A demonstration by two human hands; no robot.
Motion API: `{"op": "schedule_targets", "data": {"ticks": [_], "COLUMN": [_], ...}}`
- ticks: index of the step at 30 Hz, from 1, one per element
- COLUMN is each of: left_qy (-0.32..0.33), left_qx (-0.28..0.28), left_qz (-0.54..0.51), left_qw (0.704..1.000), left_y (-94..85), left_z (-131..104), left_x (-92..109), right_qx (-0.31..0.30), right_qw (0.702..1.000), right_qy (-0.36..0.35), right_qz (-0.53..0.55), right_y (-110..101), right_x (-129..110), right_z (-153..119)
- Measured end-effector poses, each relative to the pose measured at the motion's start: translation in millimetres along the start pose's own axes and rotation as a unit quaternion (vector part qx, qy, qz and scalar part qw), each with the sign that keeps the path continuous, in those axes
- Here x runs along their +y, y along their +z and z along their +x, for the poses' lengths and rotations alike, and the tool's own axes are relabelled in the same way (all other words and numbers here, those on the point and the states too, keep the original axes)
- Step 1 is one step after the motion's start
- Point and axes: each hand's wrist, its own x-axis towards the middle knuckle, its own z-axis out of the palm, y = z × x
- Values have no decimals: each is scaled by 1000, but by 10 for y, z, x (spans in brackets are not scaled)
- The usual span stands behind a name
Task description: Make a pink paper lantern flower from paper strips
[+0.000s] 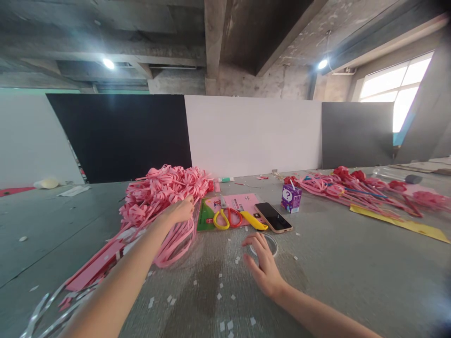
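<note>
My left hand (pixel 182 210) reaches to the right side of a heaped pile of pink paper strip loops (pixel 155 192). Its fingers are bent together on the pink paper strips, and the fingertips are partly hidden. Below that hand, long pink strips (pixel 178 244) curve down onto the table. My right hand (pixel 263 267) hovers over a roll of clear tape (pixel 275 245), fingers loosely curved and apart, holding nothing. Just beyond lie scissors (pixel 229 218) with one yellow and one red handle loop, a yellow utility knife (pixel 254 221) and a phone (pixel 274 217).
A purple box (pixel 291 198) stands behind the phone. Under the scissors lies a pink and green printed sheet (pixel 207 206). To the right are pink and red paper flowers on stems (pixel 352 185) and a yellow strip (pixel 401 223). White paper bits (pixel 221 326) dot the grey table.
</note>
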Motion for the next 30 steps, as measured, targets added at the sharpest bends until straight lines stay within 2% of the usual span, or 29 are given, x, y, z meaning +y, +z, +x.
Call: {"op": "schedule_targets", "data": {"ticks": [10,16,23,30], "left_qy": [7,-13,-48,-32], "left_qx": [-40,-35,13,94], "left_qz": [28,27,-6,-67], "left_qw": [999,999,999,993], "left_y": [-23,-10,8,-107], "left_z": [24,-8,-49,-106], "left_x": [-15,-24,-31,-3], "right_qx": [-12,-5,-16,-25], "right_qw": [1000,1000,1000,1000], "right_qy": [-4,-12,0,0], "right_qz": [9,-3,3,7], "right_y": [9,10,8,-2], "right_x": [16,5,-2,-11], "right_z": [1,8,9,9]}}
